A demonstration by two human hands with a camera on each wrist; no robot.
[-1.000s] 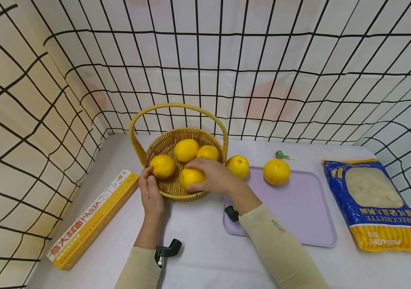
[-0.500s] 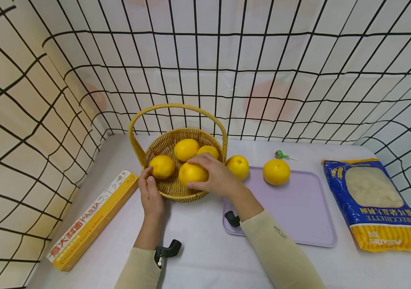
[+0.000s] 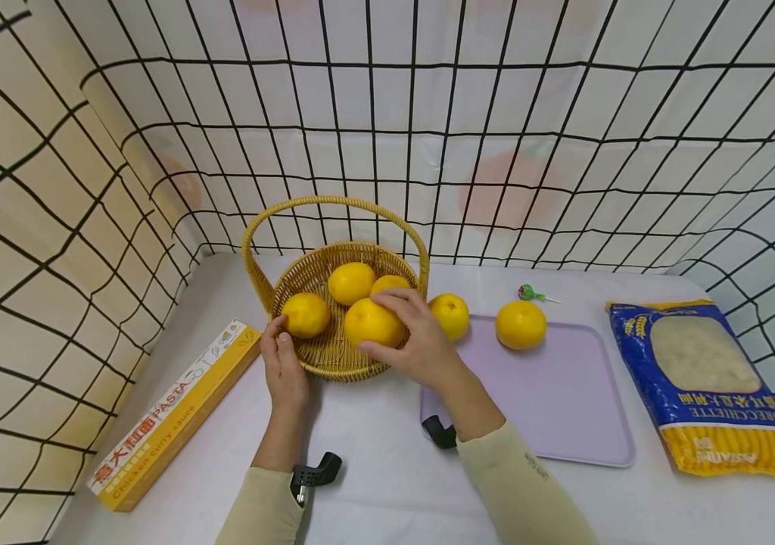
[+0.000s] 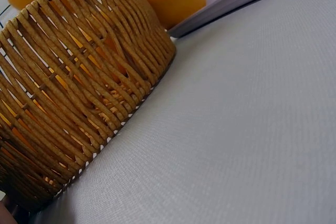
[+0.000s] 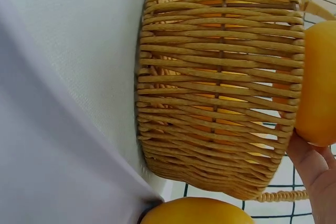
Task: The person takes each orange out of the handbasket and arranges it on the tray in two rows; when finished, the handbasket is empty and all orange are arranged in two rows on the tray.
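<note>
My right hand (image 3: pixel 428 352) grips an orange (image 3: pixel 374 324), thumb at its near side and fingers over the far side. The fruit is above the front right of the wicker basket (image 3: pixel 347 374); in the right wrist view the held orange (image 5: pixel 321 82) is by the rim. My left hand (image 3: pixel 287 378) rests against the basket's left front side, with fingertips at the rim. Inside the basket lie a left orange (image 3: pixel 306 315), a back orange (image 3: pixel 351 284) and a right orange (image 3: pixel 390 284), partly hidden. The left wrist view mostly shows the basket's wall (image 4: pixel 89 66).
Right of the basket sits an orange (image 3: pixel 450 316), beside another orange (image 3: pixel 521 325) on the purple tray (image 3: pixel 551 409). A lollipop (image 3: pixel 529 292) lies behind the tray. A pasta box (image 3: pixel 176 416) is at left, an orecchiette bag (image 3: pixel 711 386) at right. Black wire mesh (image 3: pixel 415 136) surrounds the table.
My right hand has raised the orange from inside the basket and drawn it slightly right. The left hand and basket have hardly moved.
</note>
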